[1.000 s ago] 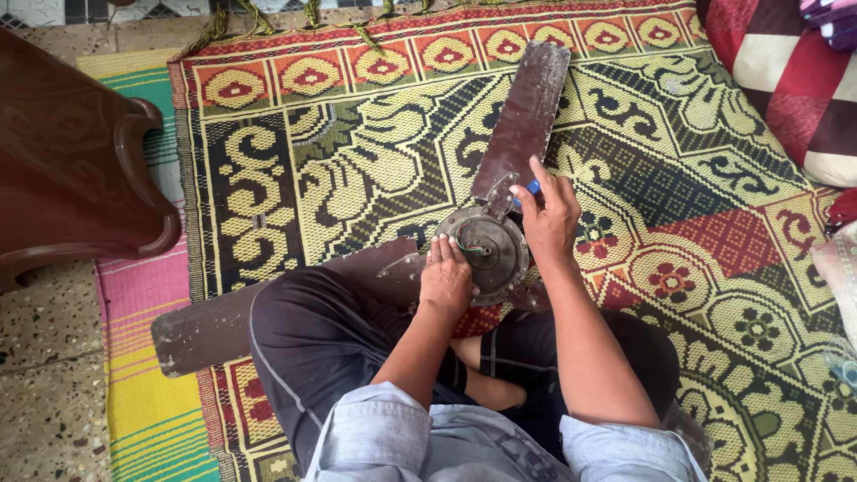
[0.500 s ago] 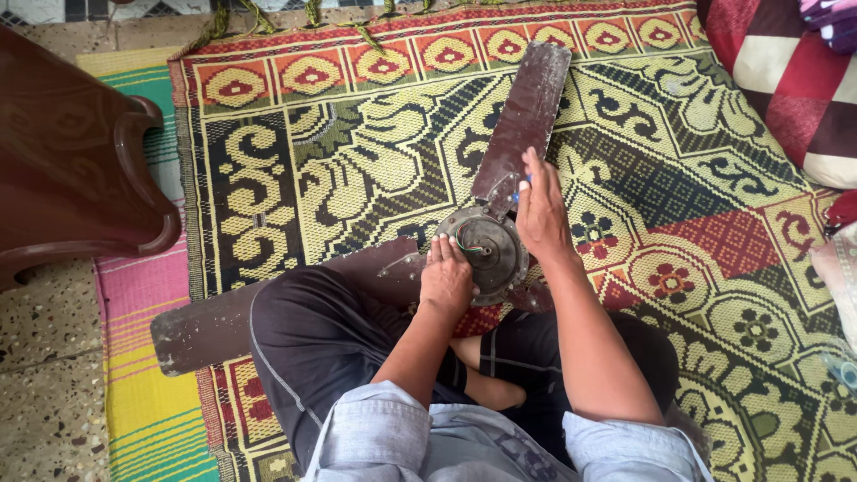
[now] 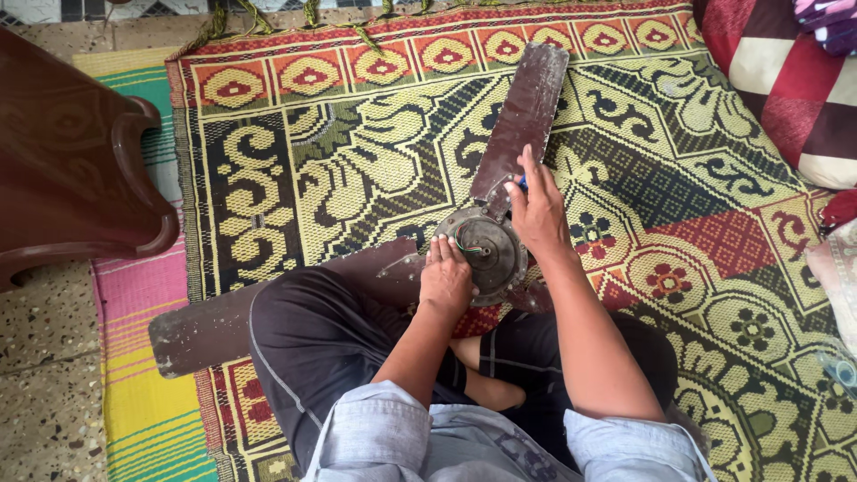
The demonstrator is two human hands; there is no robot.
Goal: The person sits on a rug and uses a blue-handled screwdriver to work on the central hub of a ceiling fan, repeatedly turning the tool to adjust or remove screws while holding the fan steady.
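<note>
a brown plastic chair [image 3: 71,161] stands at the patterned mat's [image 3: 357,161] edge and a checked cushion [image 3: 786,80] lies well apart. the ceiling fan [image 3: 486,250] lies by the knees, 1 blade [image 3: 522,120] pointing away, another [image 3: 223,326] partly hidden under the leg. the left hand [image 3: 446,281] rests curled on the motor hub; the right hand [image 3: 536,210] pinches a blue-handled tool [image 3: 520,183] at the blade's root.

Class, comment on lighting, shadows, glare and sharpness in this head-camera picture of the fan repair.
Head view: soft, even daylight, no glare. Faint shadow beside the right hand on the dusty brown ceiling-fan blade. The round grey metal fan motor hub, left hand and patterned woven mat are all sharp; edges show no obvious distortion.
</note>
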